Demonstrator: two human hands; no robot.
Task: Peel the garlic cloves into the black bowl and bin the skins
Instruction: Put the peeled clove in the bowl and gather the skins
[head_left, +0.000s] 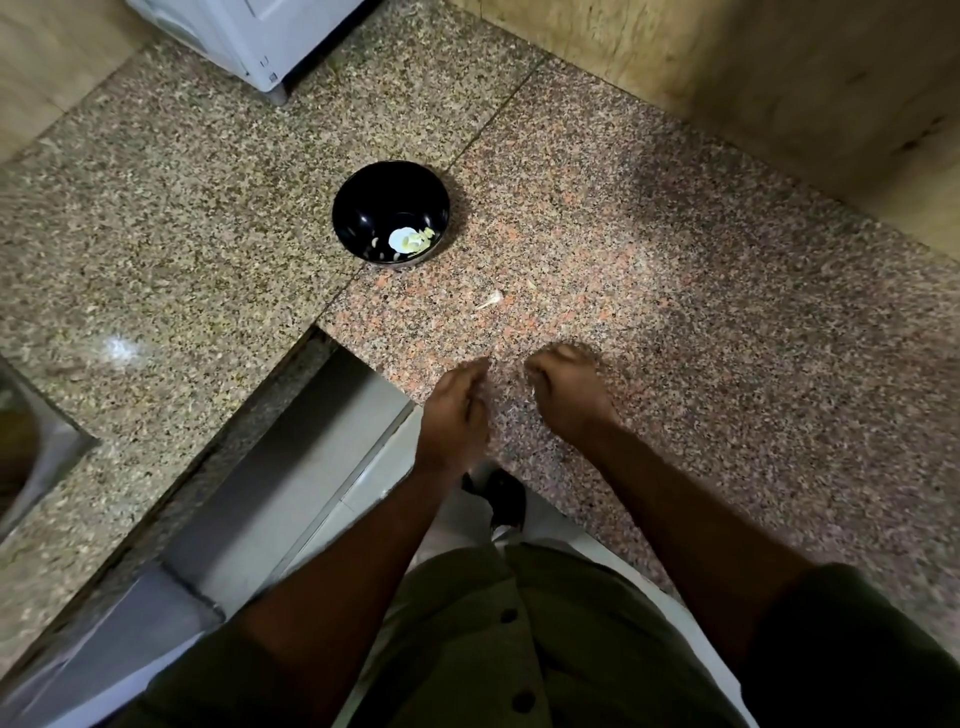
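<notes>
a: how far along are we?

b: partway, i'd say. the bowl (390, 213) sits on the counter (649, 260), well ahead of the hands, and there are pale peeled cloves (413, 240) lying in its bottom, only a few as far as i can make out.

a: anything left to peel?

b: one small piece of garlic (491, 300) lies loose on the counter between the bowl and the hands, a bit to the right of the bowl. it looks like it has a papery tail, so i judge it unpeeled, but it's small and i wouldn't swear to it.

a: and the hands?

b: both are low over the near edge of the counter, close together but apart. the left hand (454, 410) has its fingers curled in, thumb toward the fingertips. the right hand (563, 395) is curled too, and there's a tiny pale speck at its fingers that could be skin or a clove. whether either is pinching anything i cannot tell; it's blurred.

a: skins binned?

b: no bin shows anywhere here, so i can't judge that part. i see no heap of skins on the counter, just a fleck or two near the loose piece.

a: so what's left?

b: likely finishing whatever is in the hands, peeling that loose piece into the bowl, then getting the skins to a bin.
</notes>
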